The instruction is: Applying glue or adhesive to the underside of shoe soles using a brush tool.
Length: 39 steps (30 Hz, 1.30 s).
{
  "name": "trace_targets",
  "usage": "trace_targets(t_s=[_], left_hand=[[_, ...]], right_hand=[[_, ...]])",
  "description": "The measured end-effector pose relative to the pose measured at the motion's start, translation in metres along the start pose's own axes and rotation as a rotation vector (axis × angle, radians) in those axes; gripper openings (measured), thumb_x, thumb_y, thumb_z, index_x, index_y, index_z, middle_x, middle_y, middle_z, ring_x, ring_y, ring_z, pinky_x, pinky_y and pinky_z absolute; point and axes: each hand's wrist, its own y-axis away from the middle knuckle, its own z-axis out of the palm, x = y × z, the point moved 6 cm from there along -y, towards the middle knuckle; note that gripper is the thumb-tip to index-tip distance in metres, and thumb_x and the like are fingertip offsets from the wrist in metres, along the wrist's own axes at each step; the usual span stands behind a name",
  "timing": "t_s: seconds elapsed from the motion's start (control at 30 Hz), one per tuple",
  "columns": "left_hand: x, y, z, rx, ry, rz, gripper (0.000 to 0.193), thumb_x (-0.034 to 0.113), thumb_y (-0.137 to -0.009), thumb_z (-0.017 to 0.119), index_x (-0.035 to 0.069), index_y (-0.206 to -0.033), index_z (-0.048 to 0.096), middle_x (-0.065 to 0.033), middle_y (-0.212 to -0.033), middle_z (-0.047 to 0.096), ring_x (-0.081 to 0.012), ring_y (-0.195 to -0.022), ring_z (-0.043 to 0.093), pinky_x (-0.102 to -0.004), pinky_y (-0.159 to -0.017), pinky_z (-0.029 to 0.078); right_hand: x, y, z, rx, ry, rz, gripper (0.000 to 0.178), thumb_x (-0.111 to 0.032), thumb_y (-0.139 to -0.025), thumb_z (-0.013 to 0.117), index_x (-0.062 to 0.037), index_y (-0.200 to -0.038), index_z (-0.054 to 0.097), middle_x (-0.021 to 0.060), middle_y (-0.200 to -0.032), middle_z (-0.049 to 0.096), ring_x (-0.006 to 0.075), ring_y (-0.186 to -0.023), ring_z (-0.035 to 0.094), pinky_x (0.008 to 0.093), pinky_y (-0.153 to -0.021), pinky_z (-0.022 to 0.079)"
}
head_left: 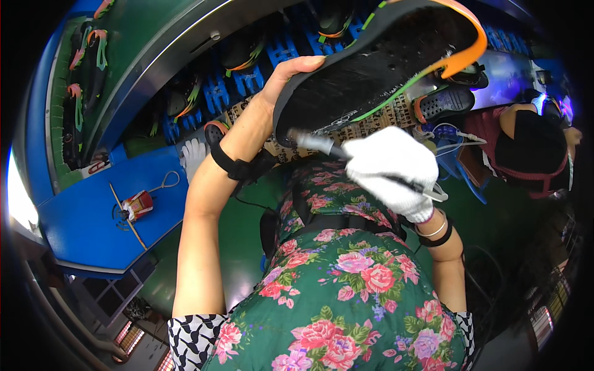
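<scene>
My bare left hand [291, 75] grips the edge of a black clog [371, 74], held up and tilted in front of me. Green and orange trim runs along the clog's side, and its wide black face shows small holes and wet-looking streaks. My right hand [393, 170], in a white knitted glove, is closed around the dark handle of a brush [318, 144]. The brush's pale bristles, blurred, are at the clog's lower left end; whether they touch it I cannot tell. Part of my left fingers is hidden behind the clog.
To the left, a blue table [80, 232] bears a small red can [137, 205], a thin stick and a wire loop. A white glove [193, 154] lies at its far edge. Several clogs sit on blue racks [216, 93] beyond. Another person [529, 148] is at the right, near cables.
</scene>
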Motion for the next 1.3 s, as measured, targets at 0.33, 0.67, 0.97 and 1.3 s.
trace_targets(t_s=[0.33,0.67,0.97,1.3], left_hand=[[-0.054,0.005,-0.003,0.21,0.212,0.164,0.068,0.053,-0.1,0.045,0.003,-0.147,0.047,-0.02,-0.142,0.057,-0.0356,-0.124,0.061,-0.0547,-0.109,0.045],[-0.075,0.054,0.002,0.12,0.167,0.33,0.093,0.067,-0.091,0.051,0.002,-0.155,0.031,-0.0315,-0.148,0.044,-0.0466,-0.121,0.059,-0.0578,-0.103,0.05],[0.056,0.08,0.077,-0.319,-0.268,0.374,0.137,0.059,-0.064,0.09,-0.004,-0.154,0.008,-0.0348,-0.15,0.028,-0.0463,-0.101,0.065,-0.0495,-0.074,0.064],[0.173,-0.044,0.05,-0.058,0.137,0.674,0.088,0.063,-0.103,0.034,0.004,-0.16,0.002,-0.028,-0.164,0.009,-0.0544,-0.146,0.021,-0.0571,-0.12,0.03]], right_hand=[[0.027,-0.004,-0.026,0.169,-0.042,0.253,0.021,0.004,-0.078,0.078,-0.0008,-0.098,0.076,0.013,-0.099,0.075,0.0228,-0.088,0.072,0.0334,-0.079,0.056],[0.004,0.008,0.01,0.036,-0.22,0.141,0.015,-0.001,-0.078,0.08,-0.0055,-0.092,0.077,0.0113,-0.097,0.076,0.0242,-0.088,0.072,0.0356,-0.081,0.057],[0.042,0.065,-0.035,0.467,-0.46,0.584,0.016,0.003,-0.077,0.076,0.0023,-0.093,0.077,0.0154,-0.097,0.075,0.0196,-0.088,0.071,0.0311,-0.082,0.056],[0.092,0.098,-0.014,0.479,-0.54,0.833,0.025,0.002,-0.086,0.073,0.0026,-0.111,0.074,0.0086,-0.098,0.075,0.0106,-0.082,0.067,0.0232,-0.073,0.053]])
